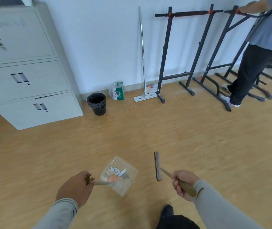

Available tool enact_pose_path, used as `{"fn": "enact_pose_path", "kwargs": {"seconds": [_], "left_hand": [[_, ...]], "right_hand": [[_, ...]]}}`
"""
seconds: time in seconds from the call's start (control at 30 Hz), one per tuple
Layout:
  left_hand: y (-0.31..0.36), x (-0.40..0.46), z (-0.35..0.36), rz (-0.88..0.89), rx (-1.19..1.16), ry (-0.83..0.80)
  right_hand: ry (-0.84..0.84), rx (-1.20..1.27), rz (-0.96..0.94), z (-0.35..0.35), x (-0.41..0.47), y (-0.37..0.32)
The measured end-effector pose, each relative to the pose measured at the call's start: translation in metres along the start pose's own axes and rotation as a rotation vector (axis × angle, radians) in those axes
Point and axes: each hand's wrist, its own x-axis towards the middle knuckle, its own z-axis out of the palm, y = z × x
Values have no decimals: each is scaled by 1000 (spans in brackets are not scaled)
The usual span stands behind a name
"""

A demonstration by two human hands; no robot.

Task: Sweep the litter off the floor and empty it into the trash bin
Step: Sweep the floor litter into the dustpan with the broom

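Left hand (pixel 75 187) gripping litter-filled clear dustpan (pixel 120 175); right hand (pixel 184 183) gripping brush (pixel 158 166).

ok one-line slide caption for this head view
Left hand holds a clear dustpan of litter, right hand a brush, with the black trash bin ahead.

Open floor up to the bin

Bare wood floor (pixel 148 129) lies ahead — trash bin (pixel 97 104) flanked closely by cabinet (pixel 33 80) and paper pack (pixel 117 90); mop (pixel 144 95) and racks (pixel 189 63) line the wall.
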Motion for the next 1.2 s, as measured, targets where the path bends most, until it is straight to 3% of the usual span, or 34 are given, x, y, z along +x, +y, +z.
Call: {"fn": "enact_pose_path", "kwargs": {"seconds": [0.67, 1.2], "left_hand": [[157, 91, 4, 2, 146, -160], [196, 189, -4, 149, 262, -187]], "right_hand": [[9, 199, 155, -128, 97, -99], [182, 359, 192, -175, 112, -101]]}}
